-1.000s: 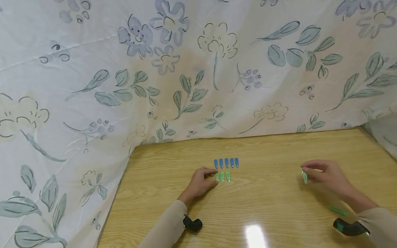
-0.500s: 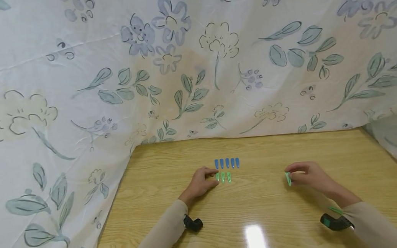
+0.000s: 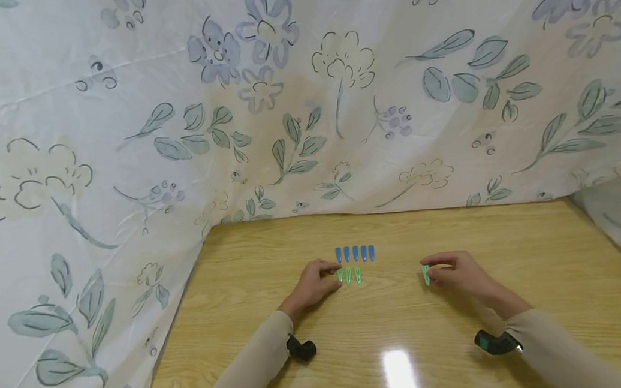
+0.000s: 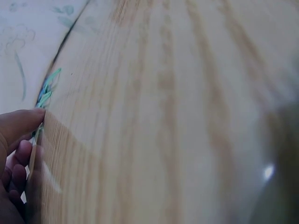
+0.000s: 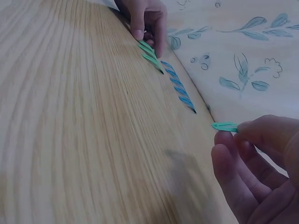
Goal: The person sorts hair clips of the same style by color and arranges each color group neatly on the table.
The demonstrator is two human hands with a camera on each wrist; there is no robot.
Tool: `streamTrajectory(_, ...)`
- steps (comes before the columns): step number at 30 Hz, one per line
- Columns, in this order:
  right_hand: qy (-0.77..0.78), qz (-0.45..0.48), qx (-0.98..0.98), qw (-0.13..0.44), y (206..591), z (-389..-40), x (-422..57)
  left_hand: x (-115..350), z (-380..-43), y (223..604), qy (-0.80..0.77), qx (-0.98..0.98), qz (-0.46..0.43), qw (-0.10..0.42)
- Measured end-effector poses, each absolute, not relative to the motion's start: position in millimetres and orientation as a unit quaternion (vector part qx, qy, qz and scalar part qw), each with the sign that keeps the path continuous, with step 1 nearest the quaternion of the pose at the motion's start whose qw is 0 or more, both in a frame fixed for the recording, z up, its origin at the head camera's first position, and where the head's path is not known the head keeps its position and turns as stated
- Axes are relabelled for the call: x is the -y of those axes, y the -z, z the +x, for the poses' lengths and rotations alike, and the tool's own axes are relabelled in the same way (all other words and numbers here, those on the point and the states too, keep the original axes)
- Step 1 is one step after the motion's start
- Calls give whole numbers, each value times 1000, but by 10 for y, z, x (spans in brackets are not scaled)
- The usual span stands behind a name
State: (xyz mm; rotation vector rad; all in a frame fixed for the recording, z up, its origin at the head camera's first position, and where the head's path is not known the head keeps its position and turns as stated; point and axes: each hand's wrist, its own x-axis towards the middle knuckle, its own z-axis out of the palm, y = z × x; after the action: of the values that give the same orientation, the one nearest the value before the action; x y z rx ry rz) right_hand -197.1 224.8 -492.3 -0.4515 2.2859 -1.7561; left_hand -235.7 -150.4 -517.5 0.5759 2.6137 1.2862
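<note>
Between thumb and fingers, my right hand (image 3: 459, 274) pinches a green snap hair clip (image 5: 224, 126), held above the table and pointing downward in the head view. My left hand (image 3: 312, 285) rests on the wood, its thumb and forefinger at the two ends of the leftmost green hair clip (image 3: 340, 276). Two more green hair clips (image 3: 357, 275) lie beside that one in a row. Just behind them runs a row of several blue hair clips (image 3: 355, 254). In the left wrist view, the left thumb and fingers partly hide the clips.
The wooden table (image 3: 271, 245) ends at a flowered cloth (image 3: 308, 158) behind and on the left. A bright light reflection (image 3: 400, 374) shows on the front of the table. Dark wrist cameras (image 3: 301, 349) sit on both sleeves.
My right hand has moved left with the green hair clip, toward the rows. Its sleeve now covers another green clip seen earlier on the right. My left hand stays put.
</note>
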Motion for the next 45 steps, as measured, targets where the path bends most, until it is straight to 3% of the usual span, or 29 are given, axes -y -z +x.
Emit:
streamTrajectory(25,637,-115,-748,148,5110,-2145,-1561,1518,-2325,5175,-428,-878,200,79)
streamTrajectory(45,629,-135,-754,136,5100,-2229,-1120,1509,-2361,5185,-429,-878,196,83)
